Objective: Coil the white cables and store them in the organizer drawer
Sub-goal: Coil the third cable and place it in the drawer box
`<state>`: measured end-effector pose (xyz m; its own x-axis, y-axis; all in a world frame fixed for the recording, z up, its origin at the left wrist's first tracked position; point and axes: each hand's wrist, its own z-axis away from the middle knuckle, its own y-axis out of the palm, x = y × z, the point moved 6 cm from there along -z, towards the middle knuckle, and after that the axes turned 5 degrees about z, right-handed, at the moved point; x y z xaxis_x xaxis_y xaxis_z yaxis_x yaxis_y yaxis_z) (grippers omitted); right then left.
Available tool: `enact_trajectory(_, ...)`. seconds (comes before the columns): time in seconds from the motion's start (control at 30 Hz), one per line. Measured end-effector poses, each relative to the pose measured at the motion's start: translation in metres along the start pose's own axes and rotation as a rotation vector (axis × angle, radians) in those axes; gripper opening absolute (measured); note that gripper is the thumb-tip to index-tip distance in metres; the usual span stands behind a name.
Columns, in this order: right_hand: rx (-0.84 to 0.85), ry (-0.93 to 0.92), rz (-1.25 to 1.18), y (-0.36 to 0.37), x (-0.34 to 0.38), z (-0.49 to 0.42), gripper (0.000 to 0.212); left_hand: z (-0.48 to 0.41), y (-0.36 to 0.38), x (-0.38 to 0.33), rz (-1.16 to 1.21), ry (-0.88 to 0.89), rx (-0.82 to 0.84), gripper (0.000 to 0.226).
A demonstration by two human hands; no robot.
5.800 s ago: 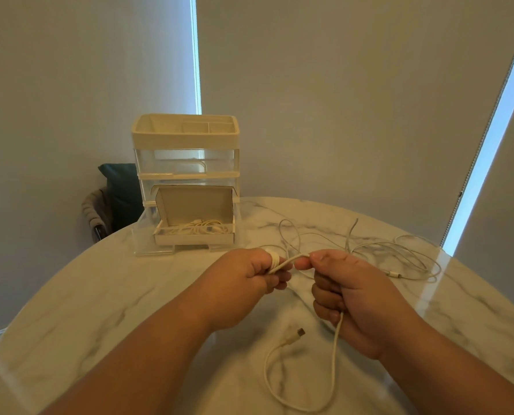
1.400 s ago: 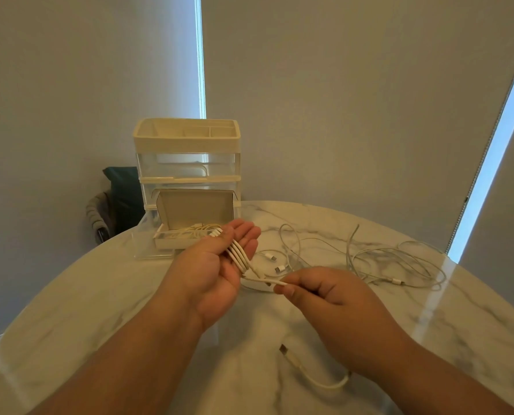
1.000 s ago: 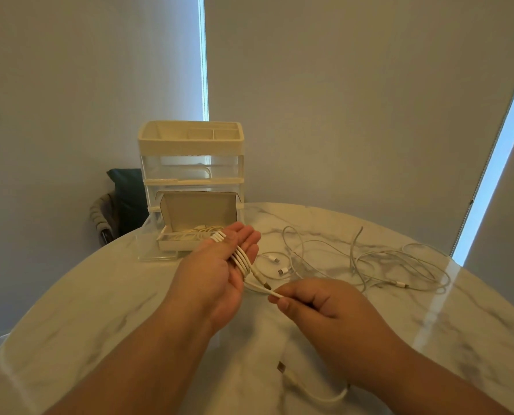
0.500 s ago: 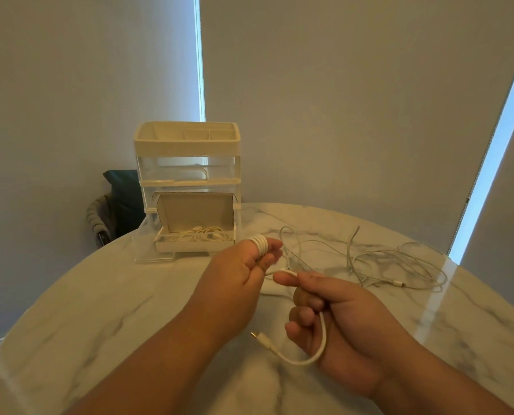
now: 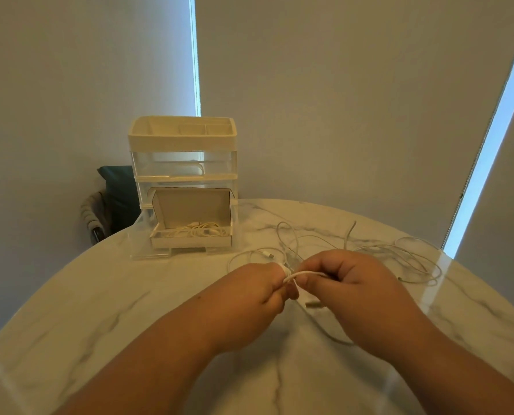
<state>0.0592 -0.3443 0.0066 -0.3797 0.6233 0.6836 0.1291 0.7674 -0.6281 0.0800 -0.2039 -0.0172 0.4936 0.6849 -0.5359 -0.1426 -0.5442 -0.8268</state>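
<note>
Just below the centre of the frame, both hands are meeting above the marble table [image 5: 94,310]. The left hand [image 5: 258,292] is curling into a fist, with turns of a white cable [image 5: 305,274] wrapped round its fingers; only a little of the coil is showing at the fingertips. The right hand [image 5: 357,295] is pinching the same cable just beside the left, fingers curled. The cable's tail is trailing down under the right hand, and its plug [image 5: 312,303] is appearing blurred. Behind the hands, toward the right of the frame, loose cables [image 5: 399,256] are lying tangled on the table. At centre left the organizer [image 5: 183,136] is standing with its bottom drawer [image 5: 143,235] pulled out. A pale box [image 5: 189,242] with a raised flap is sitting in it, holding a bundle of white cable [image 5: 195,230]. A dark chair [image 5: 115,199] is showing behind the table's left edge.
</note>
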Motion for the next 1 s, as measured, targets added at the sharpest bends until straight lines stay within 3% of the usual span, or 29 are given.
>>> enact_trajectory(0.1,-0.049,-0.005,-0.037,-0.004,-0.005,-0.004,0.011,0.001,0.003,0.005,0.176,-0.053,0.06,0.022)
enact_trajectory(0.3,-0.201,-0.239,0.17,-0.006,-0.001,-0.002,0.008,0.008,0.013,0.007,0.931,-0.222,0.275,0.021)
enact_trajectory(0.4,-0.235,-0.325,0.167,-0.006,0.002,-0.001,0.008,0.012,0.016,0.005,1.152,-0.213,0.339,0.024)
enact_trajectory(0.7,-0.126,-0.317,-0.003,0.002,-0.012,-0.01,0.016,0.017,0.019,-0.01,1.07,-0.068,0.489,0.032)
enact_trajectory(0.83,-0.09,-0.279,-0.098,0.008,-0.018,-0.012,0.014,0.014,0.01,-0.01,1.047,-0.001,0.412,0.028)
enact_trajectory(1.0,0.099,-0.065,-0.386,0.025,-0.037,-0.018,0.02,0.013,0.001,-0.01,1.215,-0.023,0.275,0.039)
